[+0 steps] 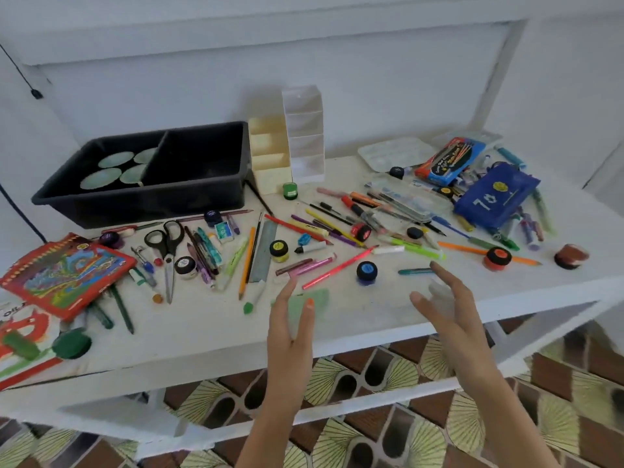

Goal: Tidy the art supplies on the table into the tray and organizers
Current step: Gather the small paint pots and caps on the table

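Note:
Pens, pencils, markers and small paint pots lie scattered over the white table (209, 329). A black two-part tray (141, 201) stands at the back left, with round pale green discs in its left half. A cream organizer (271, 153) and a taller white organizer (305, 133) stand beside it. My left hand (292, 327) hovers with straight fingers over a green eraser-like piece (320, 298). My right hand (449, 309) is raised with spread fingers near a teal pen (413, 271) and a blue-lidded pot (367, 271). Neither hand holds anything.
A red crayon box (64, 275) and scissors (167, 244) lie at the left. A blue pencil pouch (496, 199), a coloured-pencil box (449, 160) and a pale palette (395, 153) sit at the back right. The table's front edge is just below my hands, over a tiled floor.

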`<state>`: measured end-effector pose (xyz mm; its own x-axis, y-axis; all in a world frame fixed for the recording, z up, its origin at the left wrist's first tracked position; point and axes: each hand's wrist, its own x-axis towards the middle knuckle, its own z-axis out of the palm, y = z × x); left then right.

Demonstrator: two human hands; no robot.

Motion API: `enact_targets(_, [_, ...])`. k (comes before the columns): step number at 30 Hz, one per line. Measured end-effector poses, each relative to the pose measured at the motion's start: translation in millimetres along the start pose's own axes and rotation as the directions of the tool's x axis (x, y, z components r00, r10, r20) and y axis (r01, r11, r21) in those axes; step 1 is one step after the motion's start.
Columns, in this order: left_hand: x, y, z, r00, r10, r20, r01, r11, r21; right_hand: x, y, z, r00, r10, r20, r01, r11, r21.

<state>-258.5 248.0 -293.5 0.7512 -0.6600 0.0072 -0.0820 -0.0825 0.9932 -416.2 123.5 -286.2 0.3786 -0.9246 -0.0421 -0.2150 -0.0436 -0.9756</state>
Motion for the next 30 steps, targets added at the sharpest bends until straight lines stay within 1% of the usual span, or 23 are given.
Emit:
enact_targets(3, [-2, -4, 16, 0.998, -0.027, 0.059, 0.029, 0.999, -0.025, 3, 10, -19, 0.996, -0.024, 0.087, 0.036, 0.990, -0.138])
enact_targets(5, [-1, -8, 24, 0.995, -0.025, 0.093, 0.025, 1.000, 0.003, 10, 18, -30, 0.989, -0.051, 0.141, 0.087, 0.960, -0.265])
enact_targets(7, [-1, -11, 32, 0.992, -0.020, 0.128, 0.013, 0.998, 0.056, 19, 24, -40, 0.986, -0.078, 0.147, 0.125, 0.928, -0.350])
enact_targets(9, [-3, -13, 40, 0.988, -0.002, 0.153, -0.014, 0.994, 0.106, 26, 29, -48, 0.984, -0.108, 0.143, 0.157, 0.907, -0.391])
enact_targets(16, [4, -25, 57, 0.996, 0.054, 0.069, -0.068, 0.973, 0.222, 56, 44, -64, 0.973, -0.191, 0.134, 0.233, 0.795, -0.561])
enact_targets(20, [12, -32, 60, 0.997, 0.073, 0.041, -0.081, 0.954, 0.289, 68, 50, -64, 0.963, -0.227, 0.148, 0.270, 0.751, -0.603])
enact_targets(25, [20, -35, 65, 0.996, 0.084, 0.006, -0.082, 0.943, 0.322, 76, 54, -58, 0.945, -0.292, 0.147, 0.318, 0.713, -0.625])
enact_targets(27, [21, -36, 69, 0.997, 0.081, -0.019, -0.070, 0.943, 0.325, 78, 58, -56, 0.940, -0.314, 0.134, 0.325, 0.703, -0.633])
enact_targets(30, [21, -38, 75, 0.993, 0.111, -0.050, -0.088, 0.938, 0.335, 78, 63, -52, 0.923, -0.371, 0.105, 0.343, 0.664, -0.664])
